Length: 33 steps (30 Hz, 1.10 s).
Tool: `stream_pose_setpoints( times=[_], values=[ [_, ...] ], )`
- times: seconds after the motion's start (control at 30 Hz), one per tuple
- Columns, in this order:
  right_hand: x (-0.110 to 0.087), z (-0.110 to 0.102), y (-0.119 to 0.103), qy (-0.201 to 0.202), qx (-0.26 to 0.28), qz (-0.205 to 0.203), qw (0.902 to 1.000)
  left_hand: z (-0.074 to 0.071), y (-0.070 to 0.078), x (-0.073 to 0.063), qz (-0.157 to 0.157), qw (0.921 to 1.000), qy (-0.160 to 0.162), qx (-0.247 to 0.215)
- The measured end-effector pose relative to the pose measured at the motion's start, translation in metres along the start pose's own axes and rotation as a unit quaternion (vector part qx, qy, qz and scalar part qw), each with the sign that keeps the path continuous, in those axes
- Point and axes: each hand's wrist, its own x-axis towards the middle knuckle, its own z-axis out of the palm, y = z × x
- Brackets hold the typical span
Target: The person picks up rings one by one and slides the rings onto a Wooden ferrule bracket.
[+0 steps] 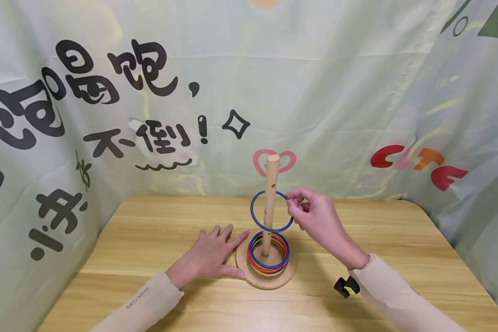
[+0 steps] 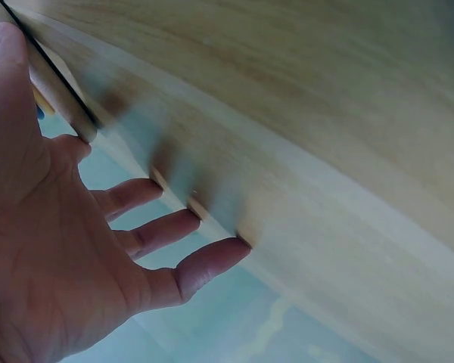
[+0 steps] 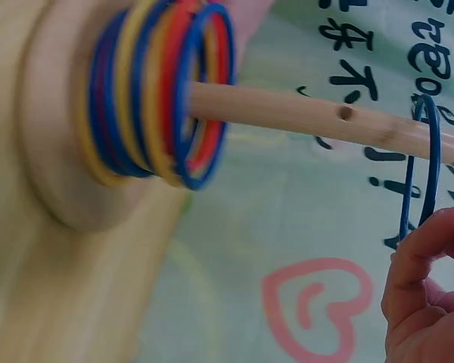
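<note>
A wooden post [image 1: 270, 198] stands upright on a round wooden base [image 1: 266, 283]. My right hand [image 1: 317, 214] pinches a blue ring [image 1: 252, 212] at its right side, between thumb and fingers. In the right wrist view this blue ring [image 3: 436, 155] encircles the post near its upper end, apart from the rings below. Blue, yellow and red rings [image 3: 166, 91] lie stacked round the foot of the post, a blue one on top. My left hand [image 1: 213, 253] rests with spread fingers at the left edge of the base, thumb and forefinger against it.
The base stands on a wood-grain table [image 1: 157, 253]. A small black object [image 1: 346, 287] shows beside the right sleeve. A pale printed curtain [image 1: 336, 115] with dark lettering hangs behind the table and along its sides.
</note>
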Motion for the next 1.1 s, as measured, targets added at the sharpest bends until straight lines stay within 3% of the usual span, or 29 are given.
stream_pose_setpoints(
  times=[0.4, 0.77, 1.1],
  values=[
    [-0.023, 0.025, 0.042, -0.014, -0.057, -0.026, 0.9979, 0.0, 0.001, 0.001, -0.002, 1.0, -0.003, 0.006],
    [-0.036, 0.035, 0.049, -0.051, -0.086, 0.014, 0.9949, 0.0, -0.002, 0.001, -0.005, 1.0, -0.008, -0.002],
    [-0.041, 0.035, 0.053, -0.05, -0.086, 0.055, 0.9935, -0.002, -0.002, 0.0, -0.007, 0.9998, -0.011, -0.017]
  ],
)
